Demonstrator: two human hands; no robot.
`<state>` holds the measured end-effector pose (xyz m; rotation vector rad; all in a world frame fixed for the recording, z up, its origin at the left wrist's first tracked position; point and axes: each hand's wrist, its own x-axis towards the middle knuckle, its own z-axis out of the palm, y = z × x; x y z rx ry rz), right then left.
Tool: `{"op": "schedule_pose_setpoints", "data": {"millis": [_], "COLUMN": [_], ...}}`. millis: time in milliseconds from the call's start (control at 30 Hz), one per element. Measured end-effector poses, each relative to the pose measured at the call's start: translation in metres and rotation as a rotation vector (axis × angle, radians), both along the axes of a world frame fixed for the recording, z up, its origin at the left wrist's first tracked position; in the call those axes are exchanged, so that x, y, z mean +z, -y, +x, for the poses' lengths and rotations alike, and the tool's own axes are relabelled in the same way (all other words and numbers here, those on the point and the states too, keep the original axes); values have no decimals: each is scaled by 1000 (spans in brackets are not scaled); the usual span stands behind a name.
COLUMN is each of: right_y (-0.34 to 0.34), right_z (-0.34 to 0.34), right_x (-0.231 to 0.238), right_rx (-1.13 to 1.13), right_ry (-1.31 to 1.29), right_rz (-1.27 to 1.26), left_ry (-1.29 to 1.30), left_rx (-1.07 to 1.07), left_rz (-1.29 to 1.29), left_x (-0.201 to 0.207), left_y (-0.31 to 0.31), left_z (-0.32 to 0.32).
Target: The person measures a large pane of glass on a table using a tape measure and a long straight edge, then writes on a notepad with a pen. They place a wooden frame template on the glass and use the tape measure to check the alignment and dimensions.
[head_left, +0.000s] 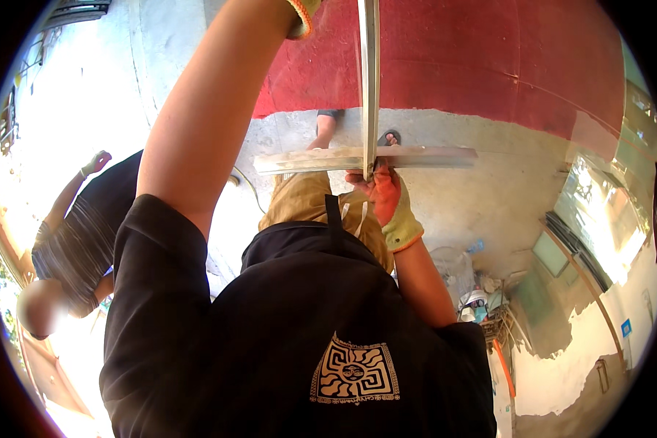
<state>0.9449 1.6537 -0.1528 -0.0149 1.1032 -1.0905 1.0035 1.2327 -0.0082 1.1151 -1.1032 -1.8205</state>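
A long pale metal bar (370, 80) runs from the top edge down to a metal crossbar (431, 157), and the two meet in a T shape in front of my trousers. At that joint my right hand (388, 201), in a yellow glove with an orange-red palm, has its fingers closed around the metal from below. My left arm reaches up and away. Only the glove cuff of my left hand (305, 14) shows at the top edge, left of the long bar; its fingers are out of the picture.
A red sheet (460, 66) covers the far floor. At left another person in a striped dark shirt (87, 226) bends over, wearing a glove. Low on the right stand a bucket (474, 301) and clutter; glass panes (551, 252) lean by the wall. A cable (250, 188) lies on the concrete.
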Motion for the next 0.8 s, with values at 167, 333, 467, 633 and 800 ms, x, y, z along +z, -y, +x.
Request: {"op": "schedule_pose_setpoints", "data": {"millis": [167,333,467,633,800], "right_y": [-11,-15,-13,-17,-11], "right_z": [-5,-61,-129,-158,-111], "right_x": [-13,-25,-16,-14,-18], "right_rx": [-136,-384,-580,-552,-219], "right_ry": [-79,-169,-143,-88,-114], "right_rz": [-41,-27,71,213,182], "left_ry": [-104,-235,-205,-31,200], "left_rx": [-44,-286,-419,-335,-78], "left_rz": [32,121,100,78,65], "left_x": [-19,-43,-53,-70,-60], "left_y": [7,10,-2,-14,-15], "left_z": [-10,-69,-163,-201,-134]}}
